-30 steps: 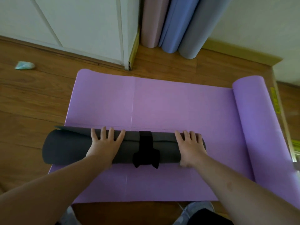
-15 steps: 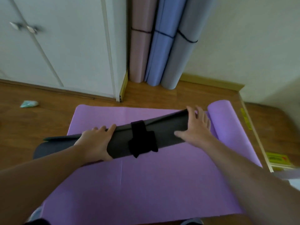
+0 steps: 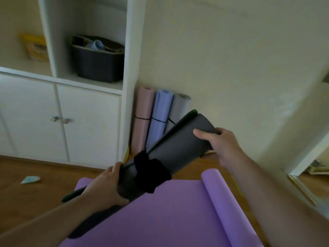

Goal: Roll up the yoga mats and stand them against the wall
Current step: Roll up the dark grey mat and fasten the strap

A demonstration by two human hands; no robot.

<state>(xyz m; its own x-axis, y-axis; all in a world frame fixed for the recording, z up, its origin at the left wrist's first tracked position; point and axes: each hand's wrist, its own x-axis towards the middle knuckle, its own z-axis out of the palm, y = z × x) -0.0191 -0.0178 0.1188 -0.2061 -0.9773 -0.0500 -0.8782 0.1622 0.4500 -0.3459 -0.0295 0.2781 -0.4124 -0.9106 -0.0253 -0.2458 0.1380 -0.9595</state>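
Both hands now carry the rolled dark grey foam yoga mat [image 3: 178, 148] in the air: the left hand [image 3: 105, 188] has its fingers curled round the roll's lower part, just below the black fabric strap [image 3: 151, 172] that binds its middle, and the right hand [image 3: 220, 141] grips the upper end, thumb lying across the front and fingers wrapped behind. A second ago this roll lay flat on the purple foam mat [image 3: 169, 214] under two pressing palms; half a second ago its right end was only beginning to rise. It is now clear of the purple mat entirely and the view has swung up toward the corner, which I read as the rolling and strapping being finished and the carry to the wall under way.

The roll's long axis runs diagonally, low at the near left and high at the far right. Its raised end points toward the cream wall [image 3: 231, 68], just in front of the upright grey rolled mat [image 3: 179, 111]. That grey roll stands with a blue rolled mat [image 3: 160, 114] and a pink rolled mat [image 3: 142, 118] to its left, the pink one next to the white cabinet [image 3: 89, 122]. The roll in hand still has to be tipped upright, probably to the right of the grey one.

The purple mat lies mostly unrolled on the wooden floor [image 3: 35, 175] below the dark roll, only its right edge curled, so it still needs rolling.
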